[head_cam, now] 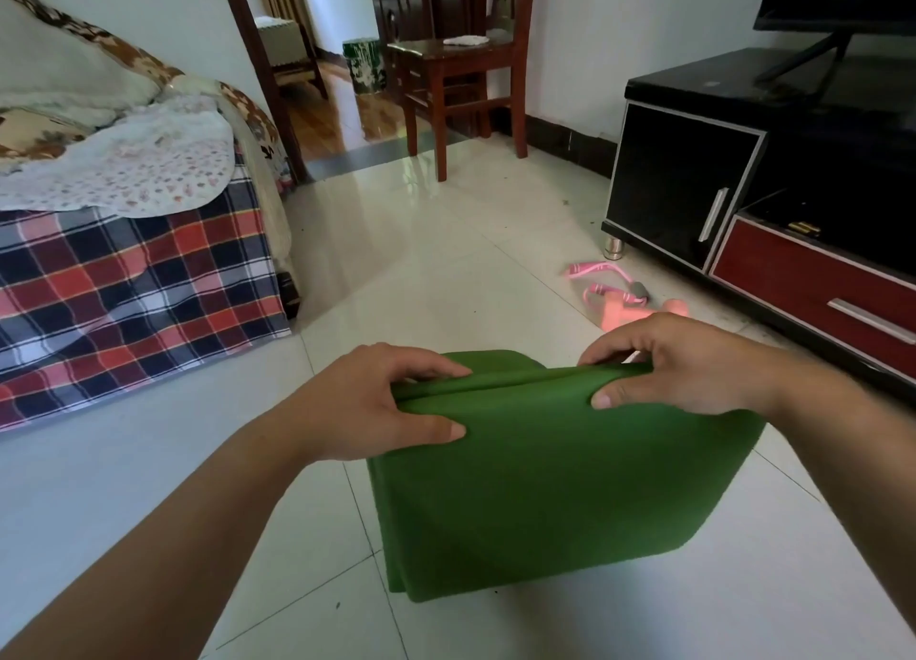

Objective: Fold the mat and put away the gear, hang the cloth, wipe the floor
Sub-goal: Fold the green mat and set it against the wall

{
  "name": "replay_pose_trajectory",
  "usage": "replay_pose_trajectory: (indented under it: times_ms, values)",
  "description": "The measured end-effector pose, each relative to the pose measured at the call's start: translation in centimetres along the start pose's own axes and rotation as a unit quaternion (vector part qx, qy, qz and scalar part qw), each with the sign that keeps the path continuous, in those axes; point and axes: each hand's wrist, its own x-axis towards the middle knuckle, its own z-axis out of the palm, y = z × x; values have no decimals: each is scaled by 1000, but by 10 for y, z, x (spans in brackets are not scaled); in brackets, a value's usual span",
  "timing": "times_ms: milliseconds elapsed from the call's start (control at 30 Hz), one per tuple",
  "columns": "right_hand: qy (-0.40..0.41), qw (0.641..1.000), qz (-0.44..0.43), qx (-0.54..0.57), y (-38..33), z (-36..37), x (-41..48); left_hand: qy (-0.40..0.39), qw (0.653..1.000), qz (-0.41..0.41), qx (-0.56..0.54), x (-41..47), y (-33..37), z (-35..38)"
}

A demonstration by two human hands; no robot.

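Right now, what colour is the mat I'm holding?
Plain green, clearest in the head view: mat.

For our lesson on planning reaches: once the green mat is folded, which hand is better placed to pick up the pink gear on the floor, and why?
Right, probably. The right hand, its grip on the mat, sits just short of the pink gear; the left hand is farther, across the mat.

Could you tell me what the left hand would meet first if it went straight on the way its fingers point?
Probably the right hand: the left hand points along the raised fold of the green mat, which both grip, toward it, though depth is unclear.
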Motion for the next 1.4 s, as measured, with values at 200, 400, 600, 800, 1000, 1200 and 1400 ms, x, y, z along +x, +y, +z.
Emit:
replay_pose_trajectory:
  times_ms: [200, 400, 600, 800, 1000, 1200, 1400]
  values:
    - [79, 995, 40, -49, 0, 14, 26, 74, 996, 13, 56, 25, -28, 4]
    - [205, 964, 36, -164, 16, 52, 45, 174, 978, 25, 115, 42, -49, 12]
    - [277, 923, 8, -265, 31, 102, 60, 129, 985, 1, 117, 60, -64, -5]
    - [288, 926, -2, -245, 45, 111, 90, 128, 984, -25, 119, 71, -71, -10]
    - [232, 952, 43, -195, 51, 133, 109, 163, 965, -48, 198, 90, -98, 14]
    - [138, 965, 72, -211, 77, 157, 113, 207, 940, -87, 257, 93, -131, 57]
    - [73, 975, 66, -198, 81, 178, 108, 157, 943, -156, 250, 75, -149, 105]
